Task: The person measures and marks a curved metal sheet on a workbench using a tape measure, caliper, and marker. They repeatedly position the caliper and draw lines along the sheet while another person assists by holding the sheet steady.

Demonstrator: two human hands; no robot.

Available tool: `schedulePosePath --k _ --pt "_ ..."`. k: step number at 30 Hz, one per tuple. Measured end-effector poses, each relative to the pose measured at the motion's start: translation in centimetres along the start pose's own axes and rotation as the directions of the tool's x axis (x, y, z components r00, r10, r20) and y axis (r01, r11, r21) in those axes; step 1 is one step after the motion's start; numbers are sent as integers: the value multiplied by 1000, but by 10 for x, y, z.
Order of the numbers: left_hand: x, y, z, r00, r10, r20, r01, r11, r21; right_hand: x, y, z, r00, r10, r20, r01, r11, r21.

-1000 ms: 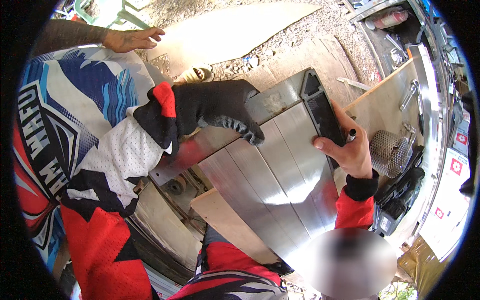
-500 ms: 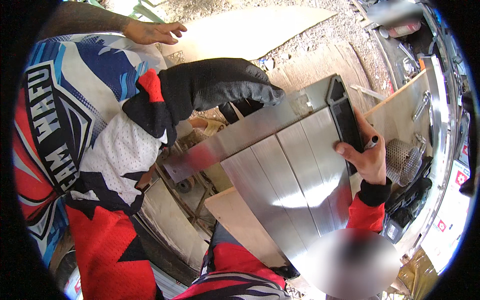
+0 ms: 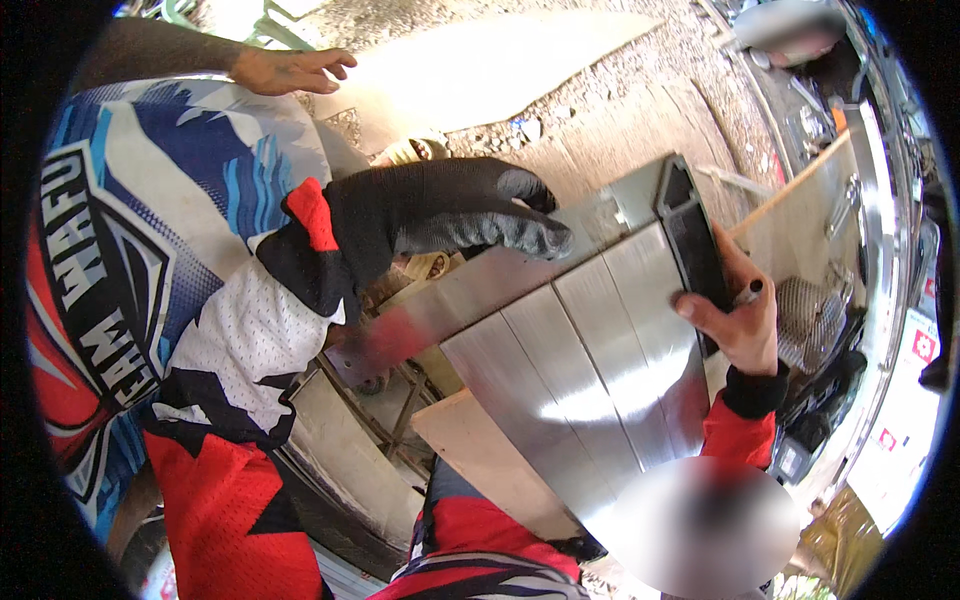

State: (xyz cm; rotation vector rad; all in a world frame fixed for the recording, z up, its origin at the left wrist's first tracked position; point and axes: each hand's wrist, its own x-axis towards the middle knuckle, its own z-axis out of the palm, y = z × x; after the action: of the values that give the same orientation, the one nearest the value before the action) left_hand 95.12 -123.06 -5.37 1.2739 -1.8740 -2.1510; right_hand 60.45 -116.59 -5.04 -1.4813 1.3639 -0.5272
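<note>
Left hand (image 3: 455,215), black glove: thumb lies across the flat metal strip (image 3: 450,290), other fingers bent at its far edge; can't tell if they're clamped on it. Right hand (image 3: 742,315), bare: grasping the black end piece (image 3: 692,250) of the panel, thumb on top, other fingers mostly hidden; dark marker (image 3: 750,293) pokes out between thumb and fingers.

Panel (image 3: 565,365): silver, grooved lengthwise, center to lower center of frame, tilted. Strip runs along its upper-left side, from mid-left up to the end piece. Wooden board (image 3: 490,460) just beside the panel's left edge, lower center.

Further out: perforated metal cylinder (image 3: 803,318) on the right, near the right hand. Light wooden sheet (image 3: 805,215) above it. Another person's hand (image 3: 290,72) upper left, fingers spread, apart from the work; patterned garment (image 3: 215,150) below it. Pale flat sheet (image 3: 500,80) on the ground, top center. Blurred oval lower right covers part of the panel.
</note>
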Motion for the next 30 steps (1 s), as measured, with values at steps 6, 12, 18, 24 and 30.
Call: schedulePosePath --k 6,12,18,24,30 --pt "7 11 0 997 46 56 -56 978 203 -3 5 -6 995 86 49 -90 993 73" --pt "-20 21 -30 991 120 51 -129 845 518 18 -21 -11 994 49 -94 -59 992 -108" --pt "-50 21 -91 982 62 176 -175 630 757 -30 -96 -59 879 -334 -341 286 940 -185" --pt "-44 40 -108 934 24 356 -329 439 836 -190 -123 -84 708 -25 -705 183 972 149" --pt "-85 73 109 760 649 -43 -398 517 758 -426 -35 -93 247 247 -937 199 934 298"
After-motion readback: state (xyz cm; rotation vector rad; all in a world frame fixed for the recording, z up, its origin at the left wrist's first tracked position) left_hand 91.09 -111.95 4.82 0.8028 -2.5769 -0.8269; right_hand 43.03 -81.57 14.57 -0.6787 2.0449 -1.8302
